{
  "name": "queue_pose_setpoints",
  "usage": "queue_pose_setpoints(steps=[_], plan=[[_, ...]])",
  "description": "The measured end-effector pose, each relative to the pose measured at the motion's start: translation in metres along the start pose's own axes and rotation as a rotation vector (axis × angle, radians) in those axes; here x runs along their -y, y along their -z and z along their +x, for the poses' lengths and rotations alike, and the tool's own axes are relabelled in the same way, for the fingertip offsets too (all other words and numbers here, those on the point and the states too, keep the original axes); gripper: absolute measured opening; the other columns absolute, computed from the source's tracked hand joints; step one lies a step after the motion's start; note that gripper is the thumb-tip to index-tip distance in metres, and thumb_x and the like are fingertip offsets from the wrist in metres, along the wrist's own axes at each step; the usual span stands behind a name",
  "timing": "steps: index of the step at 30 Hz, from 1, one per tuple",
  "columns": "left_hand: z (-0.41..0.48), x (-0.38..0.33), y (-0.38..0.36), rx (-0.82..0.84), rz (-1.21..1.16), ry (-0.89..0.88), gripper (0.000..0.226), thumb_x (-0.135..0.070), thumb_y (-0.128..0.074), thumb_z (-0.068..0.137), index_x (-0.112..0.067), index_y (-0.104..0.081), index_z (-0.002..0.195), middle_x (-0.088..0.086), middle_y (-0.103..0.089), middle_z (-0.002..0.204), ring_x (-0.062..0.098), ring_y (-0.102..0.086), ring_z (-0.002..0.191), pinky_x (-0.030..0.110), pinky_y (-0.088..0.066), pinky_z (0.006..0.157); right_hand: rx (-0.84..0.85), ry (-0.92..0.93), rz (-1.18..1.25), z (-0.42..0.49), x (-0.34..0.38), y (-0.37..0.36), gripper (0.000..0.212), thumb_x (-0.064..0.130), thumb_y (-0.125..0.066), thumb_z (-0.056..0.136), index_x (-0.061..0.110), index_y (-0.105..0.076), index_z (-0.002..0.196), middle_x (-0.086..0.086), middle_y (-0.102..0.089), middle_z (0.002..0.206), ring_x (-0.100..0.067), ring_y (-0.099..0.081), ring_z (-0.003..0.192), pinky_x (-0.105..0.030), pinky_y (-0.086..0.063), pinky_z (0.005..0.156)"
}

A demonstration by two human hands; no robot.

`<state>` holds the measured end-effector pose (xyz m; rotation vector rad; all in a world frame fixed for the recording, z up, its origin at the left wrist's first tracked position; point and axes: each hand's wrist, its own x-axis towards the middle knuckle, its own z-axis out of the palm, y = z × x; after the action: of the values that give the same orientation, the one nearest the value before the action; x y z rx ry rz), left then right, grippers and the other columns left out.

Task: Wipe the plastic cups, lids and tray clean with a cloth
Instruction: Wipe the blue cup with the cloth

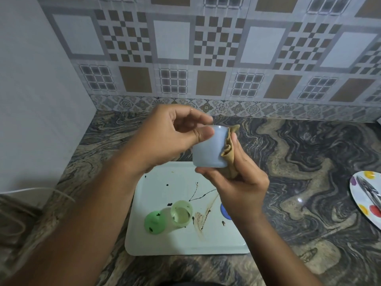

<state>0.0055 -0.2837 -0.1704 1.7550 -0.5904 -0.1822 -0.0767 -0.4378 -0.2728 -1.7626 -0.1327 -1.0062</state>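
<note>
Blue cup [208, 150] pinched by left hand [171, 137], cloth [228, 153] clutched against it by right hand [241, 182]; turn slowly, press evenly.

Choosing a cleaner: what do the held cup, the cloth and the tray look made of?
Cup: pale blue plastic, apparently, matte and slightly translucent. Cloth: soft tan fabric, bunched in folds. Tray: smooth white, probably plastic; stains sit on its surface.

The tabletop [299, 162] is dark stone with brown swirls. A white tray [165, 244] lies flat on it in the middle, dirty with dark spots and brown smears. A plate [357, 195] with coloured dots lies at the right edge.
</note>
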Motion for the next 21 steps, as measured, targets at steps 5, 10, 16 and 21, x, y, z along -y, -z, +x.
queue_pose_setpoints(steps=[5,10,16,21], plan=[[-0.001,0.005,-0.002,0.019,-0.195,0.132,0.017,-0.027,-0.070,0.076,-0.020,-0.076,0.090,-0.004,-0.077,0.089,0.013,-0.072,0.090,0.032,-0.061,0.072,-0.067,-0.373,0.443,-0.002,0.009,-0.006,0.074,0.027,-0.095,0.067,0.034,-0.065,0.135,-0.026,-0.068,0.125,-0.032,-0.071,0.098,-0.058,-0.063,0.077],[0.001,-0.001,-0.005,-0.016,0.108,0.005,0.008,-0.027,-0.076,0.083,-0.026,-0.078,0.091,-0.009,-0.076,0.085,0.021,-0.072,0.085,0.042,-0.061,0.077,0.042,0.028,-0.106,-0.002,-0.009,0.002,0.087,0.039,-0.090,0.072,0.005,-0.051,0.142,-0.023,-0.061,0.137,-0.039,-0.067,0.121,-0.052,-0.059,0.093],[-0.002,0.005,-0.009,-0.005,-0.183,0.156,0.015,-0.018,-0.068,0.086,-0.020,-0.075,0.098,-0.003,-0.077,0.097,0.014,-0.072,0.098,0.041,-0.061,0.081,-0.117,-0.522,0.519,0.003,0.017,-0.006,0.094,0.012,-0.095,0.058,0.000,-0.056,0.142,-0.027,-0.071,0.118,-0.026,-0.071,0.090,-0.051,-0.065,0.072],[0.000,-0.001,-0.002,-0.040,0.107,0.045,0.006,-0.020,-0.078,0.082,-0.025,-0.076,0.085,-0.010,-0.075,0.077,0.022,-0.070,0.076,0.045,-0.061,0.070,0.042,0.106,-0.169,0.003,-0.006,0.001,0.085,0.038,-0.090,0.072,0.000,-0.052,0.138,-0.018,-0.060,0.137,-0.034,-0.064,0.126,-0.049,-0.058,0.096]])
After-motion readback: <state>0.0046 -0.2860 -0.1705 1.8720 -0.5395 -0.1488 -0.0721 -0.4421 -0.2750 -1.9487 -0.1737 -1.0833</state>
